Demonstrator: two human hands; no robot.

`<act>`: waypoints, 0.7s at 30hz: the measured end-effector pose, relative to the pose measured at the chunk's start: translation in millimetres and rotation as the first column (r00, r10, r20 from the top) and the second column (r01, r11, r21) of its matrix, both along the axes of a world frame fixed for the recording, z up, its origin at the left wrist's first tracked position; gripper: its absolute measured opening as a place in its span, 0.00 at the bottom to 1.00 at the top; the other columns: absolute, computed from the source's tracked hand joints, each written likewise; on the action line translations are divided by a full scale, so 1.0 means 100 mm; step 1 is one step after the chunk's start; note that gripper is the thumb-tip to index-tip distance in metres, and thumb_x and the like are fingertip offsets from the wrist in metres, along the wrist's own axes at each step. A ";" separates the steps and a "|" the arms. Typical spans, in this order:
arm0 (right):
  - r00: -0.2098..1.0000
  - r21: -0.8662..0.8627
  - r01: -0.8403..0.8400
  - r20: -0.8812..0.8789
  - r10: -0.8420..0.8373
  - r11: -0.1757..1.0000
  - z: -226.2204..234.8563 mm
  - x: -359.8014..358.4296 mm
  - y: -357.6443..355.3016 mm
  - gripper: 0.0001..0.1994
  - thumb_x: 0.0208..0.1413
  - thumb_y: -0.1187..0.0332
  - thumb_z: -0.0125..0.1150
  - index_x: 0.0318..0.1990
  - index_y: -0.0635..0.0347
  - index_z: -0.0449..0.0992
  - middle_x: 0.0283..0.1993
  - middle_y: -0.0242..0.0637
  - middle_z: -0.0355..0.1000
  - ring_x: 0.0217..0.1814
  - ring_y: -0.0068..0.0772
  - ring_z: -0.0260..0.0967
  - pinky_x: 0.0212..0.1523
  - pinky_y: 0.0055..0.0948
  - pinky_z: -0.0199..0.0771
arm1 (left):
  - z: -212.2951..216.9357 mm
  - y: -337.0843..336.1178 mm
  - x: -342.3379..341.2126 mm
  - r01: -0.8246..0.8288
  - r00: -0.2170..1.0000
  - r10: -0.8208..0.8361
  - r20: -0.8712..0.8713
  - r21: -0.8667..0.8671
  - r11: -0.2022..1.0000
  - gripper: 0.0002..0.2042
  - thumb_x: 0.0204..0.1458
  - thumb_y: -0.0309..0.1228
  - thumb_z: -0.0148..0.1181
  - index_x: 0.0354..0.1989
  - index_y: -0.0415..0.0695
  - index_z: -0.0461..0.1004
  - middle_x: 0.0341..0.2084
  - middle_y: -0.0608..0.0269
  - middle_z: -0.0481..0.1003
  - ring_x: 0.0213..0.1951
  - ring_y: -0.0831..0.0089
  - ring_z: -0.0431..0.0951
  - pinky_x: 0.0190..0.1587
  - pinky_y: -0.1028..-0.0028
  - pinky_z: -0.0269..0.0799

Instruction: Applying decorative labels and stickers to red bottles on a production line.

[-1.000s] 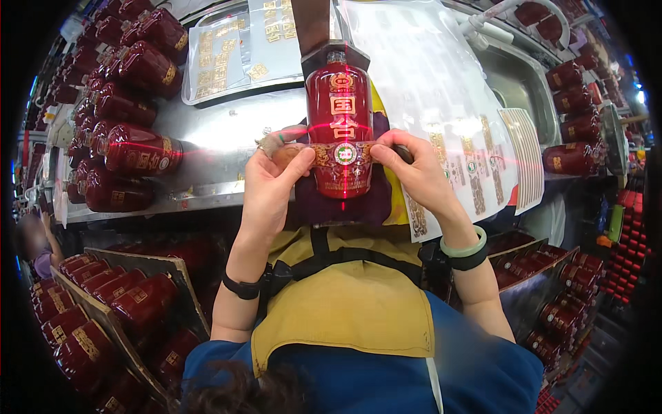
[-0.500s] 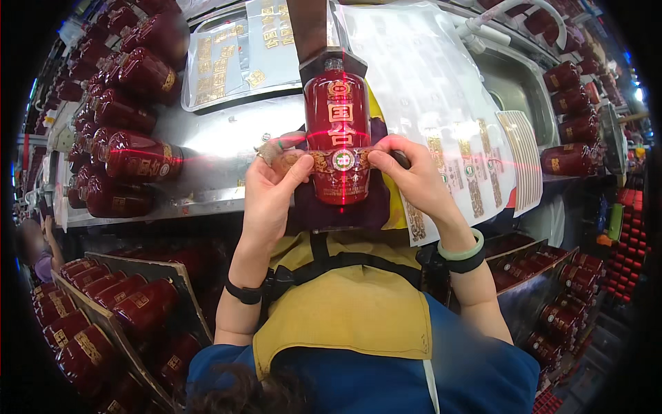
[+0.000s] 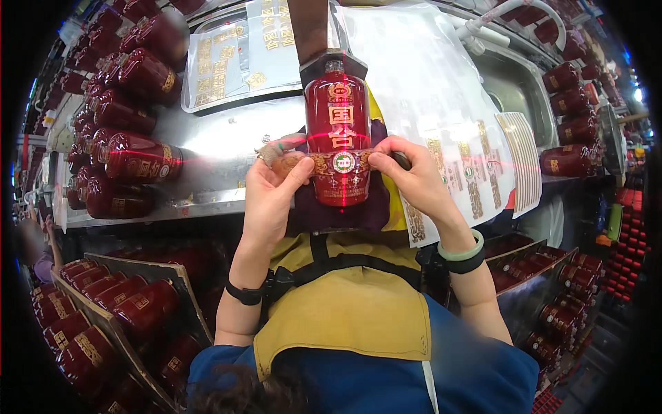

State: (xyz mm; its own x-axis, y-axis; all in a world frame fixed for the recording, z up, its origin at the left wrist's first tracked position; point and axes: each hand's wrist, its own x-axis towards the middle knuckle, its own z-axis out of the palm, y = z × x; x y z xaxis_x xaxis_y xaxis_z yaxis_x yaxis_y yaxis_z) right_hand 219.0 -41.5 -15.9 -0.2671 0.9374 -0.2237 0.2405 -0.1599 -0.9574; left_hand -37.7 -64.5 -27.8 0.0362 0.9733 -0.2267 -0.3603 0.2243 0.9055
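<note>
A dark red glass bottle with gold lettering lies on its back, its neck end away from me and resting in a dark angled holder. Across its lower body runs a clear decal strip with gold pattern and a round white-and-green emblem. My left hand pinches the strip's left end between thumb and fingers. At the other end, my right hand pinches it likewise; a small dark object shows under those fingers. Thin red laser lines cross on the bottle. Dark cloth lies beneath it.
Several red bottles crowd the metal table on the left. A tray of gold decals sits far left; decal sheets cover the right. Beyond them are a sink and more bottles. Bottle crates flank me.
</note>
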 end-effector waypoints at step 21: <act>0.995 -0.094 0.057 0.092 -0.048 0.994 -0.01 0.03 0.05 0.10 0.66 0.65 0.70 0.44 0.64 0.81 0.36 0.24 0.75 0.40 0.15 0.68 0.43 0.20 0.69 | 0.06 -0.01 0.05 -0.023 1.000 0.023 -0.003 0.004 1.000 0.19 0.61 0.20 0.69 0.60 0.39 0.74 0.41 0.68 0.78 0.45 0.80 0.78 0.55 0.76 0.76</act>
State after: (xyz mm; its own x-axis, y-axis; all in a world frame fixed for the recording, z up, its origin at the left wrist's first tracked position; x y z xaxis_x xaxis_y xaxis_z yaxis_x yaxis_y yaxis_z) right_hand 221.8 -36.0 -17.0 -0.1933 0.9226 -0.3339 0.3131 -0.2646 -0.9121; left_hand -32.9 -65.5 -21.8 0.0133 0.9748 -0.2228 -0.3623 0.2124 0.9076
